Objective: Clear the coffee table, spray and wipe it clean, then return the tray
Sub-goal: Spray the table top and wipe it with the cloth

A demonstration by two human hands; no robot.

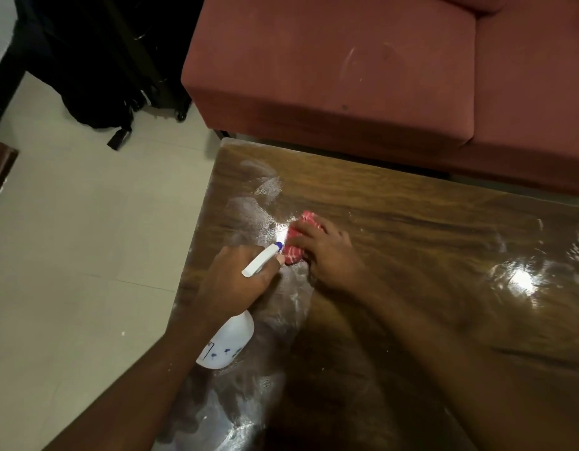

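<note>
Right hand (327, 252) presses crumpled red cloth (298, 239) onto glossy wooden table (411, 222).

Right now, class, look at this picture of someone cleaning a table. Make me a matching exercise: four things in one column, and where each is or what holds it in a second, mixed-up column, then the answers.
Things:
1. spray bottle
2. cloth
3. sofa
4. black bag

Places:
A. on the floor, far left
B. under the right hand, on the table
C. in the grip of the left hand
D. beyond the table's far edge

Pairs: 1-C, 2-B, 3-D, 4-A
</note>
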